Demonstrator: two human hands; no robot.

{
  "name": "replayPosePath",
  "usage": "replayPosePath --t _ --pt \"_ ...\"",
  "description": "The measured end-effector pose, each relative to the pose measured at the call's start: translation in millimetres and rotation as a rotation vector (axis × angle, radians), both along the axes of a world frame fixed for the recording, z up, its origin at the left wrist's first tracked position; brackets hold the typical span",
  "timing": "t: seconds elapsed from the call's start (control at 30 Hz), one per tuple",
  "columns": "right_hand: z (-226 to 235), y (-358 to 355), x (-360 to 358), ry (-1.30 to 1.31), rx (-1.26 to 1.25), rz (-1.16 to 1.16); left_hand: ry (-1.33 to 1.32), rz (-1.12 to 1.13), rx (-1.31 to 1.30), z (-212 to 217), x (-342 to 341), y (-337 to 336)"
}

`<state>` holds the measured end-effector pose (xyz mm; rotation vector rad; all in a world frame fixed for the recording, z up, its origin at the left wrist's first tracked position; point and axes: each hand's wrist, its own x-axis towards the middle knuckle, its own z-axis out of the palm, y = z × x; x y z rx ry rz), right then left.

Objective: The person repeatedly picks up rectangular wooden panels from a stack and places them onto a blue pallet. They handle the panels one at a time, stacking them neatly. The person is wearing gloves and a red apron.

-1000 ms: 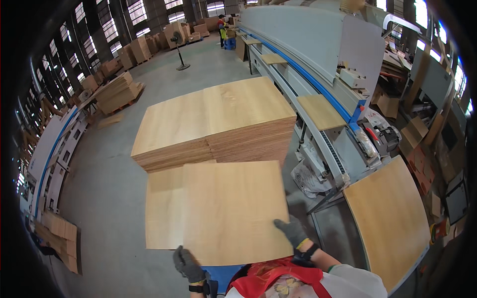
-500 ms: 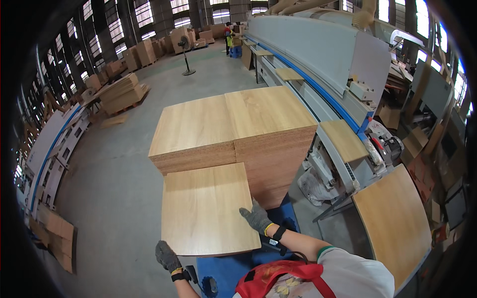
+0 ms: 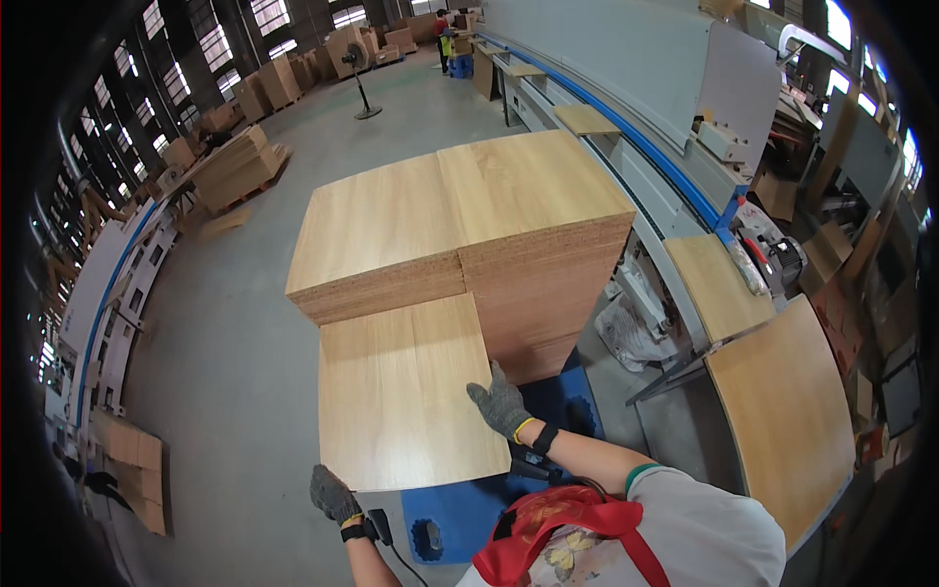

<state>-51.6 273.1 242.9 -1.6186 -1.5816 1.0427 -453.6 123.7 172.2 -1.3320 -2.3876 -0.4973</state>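
A light wood-grain panel lies flat in front of me, its far edge against two tall stacks of matching panels. My left hand, in a grey knit glove, is closed on the panel's near left corner. At the right edge, my right hand grips it, with the thumb on the upper face and the other fingers over the side, partly hidden. A blue pallet shows beneath the panel. What supports the panel from below is hidden.
On the right runs a long machine with a blue rail and a few panels lying along it. A larger panel lies nearer on that side. Ahead stand a floor fan, a pallet of boards and a distant person.
My view has shifted slightly, so the machine and stacks sit higher in it. Both hands stay at the same places on the panel.
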Motion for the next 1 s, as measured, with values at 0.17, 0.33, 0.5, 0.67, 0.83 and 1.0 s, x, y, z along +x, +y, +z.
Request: replayPosePath --t 0.17,0.33,0.5,0.67,0.83,1.0 --pt "-85.1 1.7 85.9 -0.452 0.519 0.193 -1.235 -0.111 0.831 5.8 22.3 -3.6" --pt "-159.8 -92.0 327.3 -0.949 0.431 -0.386 -0.662 -0.054 -0.285 -137.0 65.6 -116.0" --pt "-206.3 -133.1 536.7 -0.7 -0.044 -0.561 -0.465 -0.963 -0.852 -156.1 248.0 -98.3" --pt "-263.8 -79.5 660.5 -0.349 0.043 -0.606 -0.749 -1.201 -0.963 -81.6 495.3 45.0" --pt "-222.1 -45.4 592.0 0.059 -0.09 -0.742 -0.599 -1.524 -0.856 -60.6 644.5 113.2" --pt "-158.6 -122.8 473.2 -0.406 -0.011 -0.116 -1.303 -0.917 -0.894 7.2 720.1 116.0"
